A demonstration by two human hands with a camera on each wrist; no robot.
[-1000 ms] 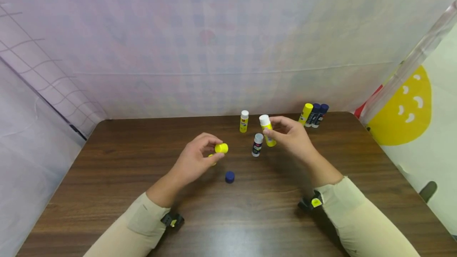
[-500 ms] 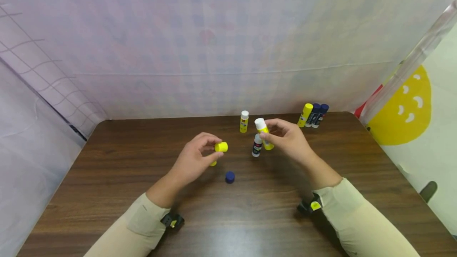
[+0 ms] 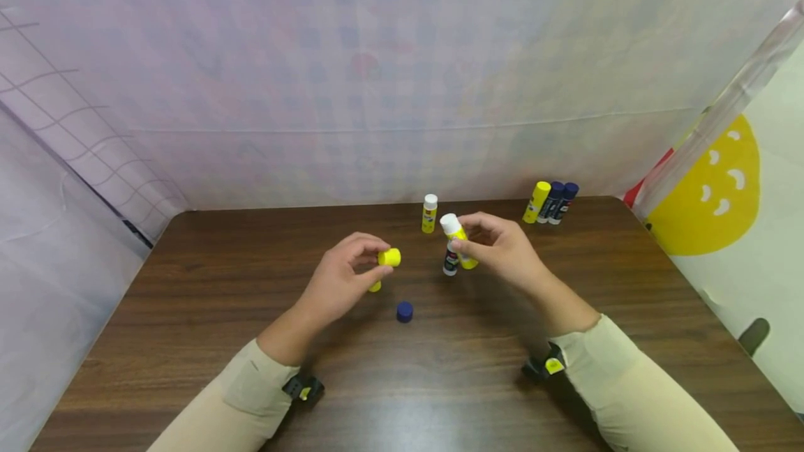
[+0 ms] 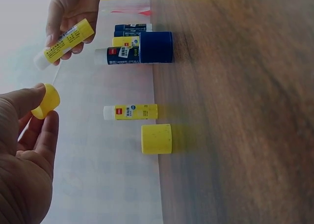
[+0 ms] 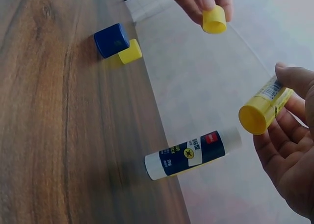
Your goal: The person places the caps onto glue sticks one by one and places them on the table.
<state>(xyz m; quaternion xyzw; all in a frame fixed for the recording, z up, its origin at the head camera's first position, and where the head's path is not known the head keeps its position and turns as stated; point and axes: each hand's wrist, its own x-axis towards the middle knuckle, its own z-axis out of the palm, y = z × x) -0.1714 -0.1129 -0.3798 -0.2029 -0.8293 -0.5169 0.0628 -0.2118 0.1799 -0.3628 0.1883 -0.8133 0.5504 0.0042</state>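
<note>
My left hand [image 3: 343,279] pinches a yellow cap [image 3: 390,257] between thumb and fingers, above the table. In my right hand [image 3: 507,250] is an uncapped yellow glue stick [image 4: 68,41], held tilted in the air with its white top leaning toward the cap; the two are apart. Behind it, partly hidden in the head view, a dark blue uncapped glue stick [image 5: 191,154] stands upright. A second yellow cap [image 4: 157,139] sits on the table beneath my left hand, and a blue cap [image 3: 405,312] lies nearer to me. Another uncapped yellow glue stick [image 3: 429,214] stands farther back.
At the back right of the brown table [image 3: 402,382], a capped yellow glue stick [image 3: 537,202] stands beside two capped dark blue glue sticks [image 3: 562,204]. A pale curtain [image 3: 352,89] hangs along the table's far edge.
My right hand has brought the yellow glue stick left and slightly toward me, tilting it more and covering part of the dark blue one. My left hand with the cap stays nearly still.
</note>
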